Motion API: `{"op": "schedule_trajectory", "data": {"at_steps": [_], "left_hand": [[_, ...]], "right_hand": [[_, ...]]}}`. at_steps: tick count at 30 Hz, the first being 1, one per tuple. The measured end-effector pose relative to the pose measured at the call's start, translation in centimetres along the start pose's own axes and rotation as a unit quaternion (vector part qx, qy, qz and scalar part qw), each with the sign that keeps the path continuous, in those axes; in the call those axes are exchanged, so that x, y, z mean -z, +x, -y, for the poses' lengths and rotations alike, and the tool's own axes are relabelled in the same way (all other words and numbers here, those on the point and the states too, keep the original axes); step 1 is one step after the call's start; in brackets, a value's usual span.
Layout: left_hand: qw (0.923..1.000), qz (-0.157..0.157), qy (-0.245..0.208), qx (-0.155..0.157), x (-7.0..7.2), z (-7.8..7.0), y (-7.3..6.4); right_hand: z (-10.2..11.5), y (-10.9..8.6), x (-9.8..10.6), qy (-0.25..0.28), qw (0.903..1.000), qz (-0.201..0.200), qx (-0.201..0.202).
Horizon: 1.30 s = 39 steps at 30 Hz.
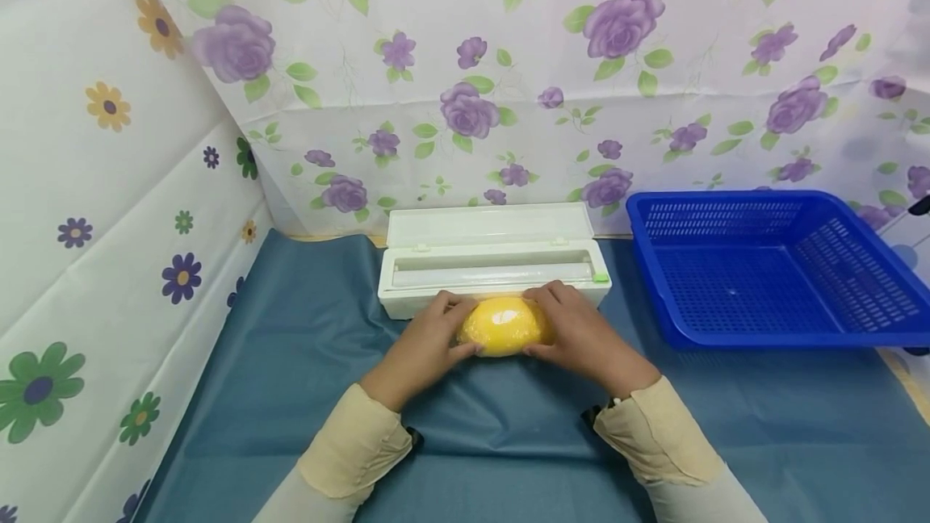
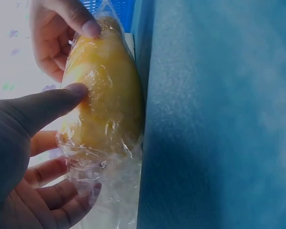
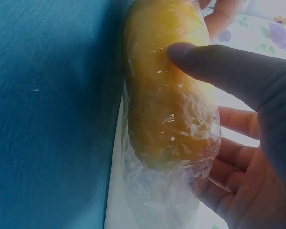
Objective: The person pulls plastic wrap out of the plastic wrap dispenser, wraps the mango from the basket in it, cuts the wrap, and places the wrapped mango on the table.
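A smooth yellow oblong fruit (image 1: 504,328), its exact kind not plain, is wrapped in clear cling film (image 2: 107,179). My left hand (image 1: 427,339) holds its left end between thumb and fingers, while my right hand (image 1: 580,336) grips the right end the same way. Loose, crinkled film hangs past both ends in the wrist views. Just behind the fruit stands a white cling film dispenser (image 1: 407,303) with its lid (image 1: 490,226) raised. A film roll (image 1: 494,274) lies inside, and a green slider (image 1: 600,278) sits at the right of its front edge.
A blue perforated plastic basket (image 1: 748,339) stands to the right of the dispenser. A wrinkled blue-green cloth (image 1: 305,394) covers the table. Flower-printed white sheets (image 1: 465,168) rise behind and along the left side.
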<state>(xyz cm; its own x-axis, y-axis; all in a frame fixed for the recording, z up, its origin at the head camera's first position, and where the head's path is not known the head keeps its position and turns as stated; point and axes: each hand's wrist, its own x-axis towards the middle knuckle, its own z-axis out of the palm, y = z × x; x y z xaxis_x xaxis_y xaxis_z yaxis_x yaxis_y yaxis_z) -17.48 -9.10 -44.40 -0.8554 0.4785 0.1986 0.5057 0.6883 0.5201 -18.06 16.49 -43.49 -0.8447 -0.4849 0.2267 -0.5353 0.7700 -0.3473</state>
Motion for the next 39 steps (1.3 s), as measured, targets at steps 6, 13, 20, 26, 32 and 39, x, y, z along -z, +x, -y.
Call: {"op": "schedule_trajectory", "data": {"at_steps": [6, 13, 20, 26, 32, 39], "left_hand": [[0.9989, 0.024, -0.024, 0.032, 0.3, 0.2, 0.0], [0.9975, 0.031, -0.034, 0.054, 0.8, 0.0, 0.0], [0.9981, 0.045, -0.024, 0.034, 0.8, 0.0, 0.0], [0.9988, 0.041, -0.001, 0.025, 0.5, 0.2, 0.1], [0.9993, 0.029, 0.023, -0.002, 0.4, -0.4, 0.1], [0.9974, 0.04, 0.055, -0.024, -0.6, -0.9, -0.1]], "right_hand": [[-0.2, -0.1, 0.0, 0.014, 0.9999, 0.003, 0.004], [-0.4, 0.0, 0.2, 0.027, 0.9993, 0.023, -0.008], [-0.7, -0.2, 0.1, 0.04, 0.9978, 0.053, -0.009], [-0.8, -0.2, -0.1, 0.05, 0.9963, 0.068, -0.019], [-0.8, -0.2, 0.1, 0.053, 0.996, 0.07, -0.011], [0.1, -0.3, 0.6, 0.066, 0.9942, 0.085, -0.009]]}}
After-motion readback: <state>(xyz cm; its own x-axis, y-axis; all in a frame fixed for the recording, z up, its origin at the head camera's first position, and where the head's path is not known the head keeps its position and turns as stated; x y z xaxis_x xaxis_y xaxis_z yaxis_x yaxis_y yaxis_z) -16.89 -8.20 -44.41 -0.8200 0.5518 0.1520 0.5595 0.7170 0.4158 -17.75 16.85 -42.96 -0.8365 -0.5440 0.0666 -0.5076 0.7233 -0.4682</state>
